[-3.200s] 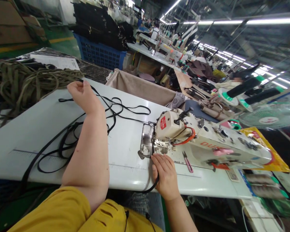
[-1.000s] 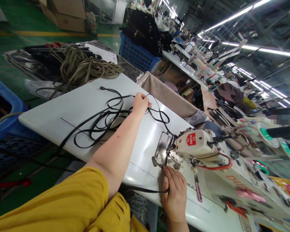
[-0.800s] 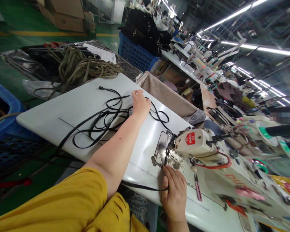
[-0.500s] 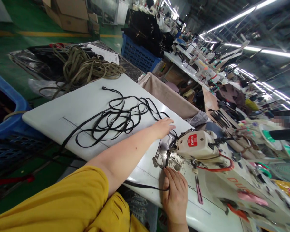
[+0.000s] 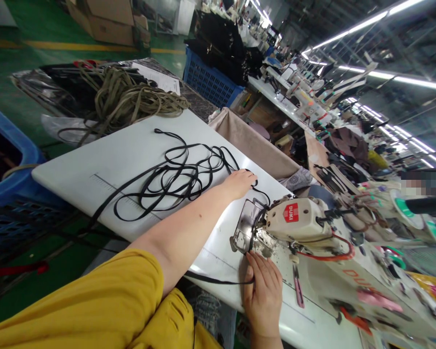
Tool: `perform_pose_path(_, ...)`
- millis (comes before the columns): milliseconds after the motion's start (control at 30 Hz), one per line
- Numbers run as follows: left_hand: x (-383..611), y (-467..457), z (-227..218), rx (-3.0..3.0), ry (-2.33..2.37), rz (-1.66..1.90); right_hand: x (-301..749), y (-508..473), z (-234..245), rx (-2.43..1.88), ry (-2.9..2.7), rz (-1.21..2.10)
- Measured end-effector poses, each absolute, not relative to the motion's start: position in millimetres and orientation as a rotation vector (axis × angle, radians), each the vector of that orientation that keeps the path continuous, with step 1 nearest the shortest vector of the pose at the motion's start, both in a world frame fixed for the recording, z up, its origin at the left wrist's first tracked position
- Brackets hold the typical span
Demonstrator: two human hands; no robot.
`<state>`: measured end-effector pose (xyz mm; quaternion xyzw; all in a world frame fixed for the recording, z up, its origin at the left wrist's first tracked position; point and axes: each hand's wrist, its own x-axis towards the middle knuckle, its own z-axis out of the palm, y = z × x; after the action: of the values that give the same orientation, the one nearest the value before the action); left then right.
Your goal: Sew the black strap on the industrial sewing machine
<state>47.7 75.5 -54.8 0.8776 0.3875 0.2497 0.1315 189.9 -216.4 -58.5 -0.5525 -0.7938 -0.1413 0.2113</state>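
A long black strap (image 5: pixel 174 177) lies in tangled loops on the white sewing table (image 5: pixel 105 155). My left hand (image 5: pixel 240 182) reaches out behind the sewing machine (image 5: pixel 298 223) and is closed on the strap where it leaves the needle area. My right hand (image 5: pixel 263 291) lies flat at the table's front edge, fingers together, pressing the strap (image 5: pixel 218 280) where it feeds toward the presser foot (image 5: pixel 256 237).
A heap of olive webbing (image 5: pixel 127 99) sits at the table's far end beside a paper sheet (image 5: pixel 160 80). A blue bin (image 5: pixel 7 165) stands at left, a blue crate (image 5: pixel 210 85) behind. Pink snips (image 5: pixel 298 286) lie on the machine bed. A beige cloth chute (image 5: pixel 250 143) hangs behind the table.
My left hand let go of the strap out on the table, swung back toward the machine and closed on the strap just behind it. The loops have grown. The right hand stayed put.
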Motion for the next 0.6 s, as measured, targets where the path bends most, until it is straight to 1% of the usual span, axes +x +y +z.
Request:
perform_pose_path(200,55,68,-61,2.593,1.059,0.640,191,-218,-59,-1.529,-2.206,-0.406)
perform_pose_path(600,36,90,-54,2.305,1.347,0.783,190,-219,-60,-1.551,-2.203,-0.381)
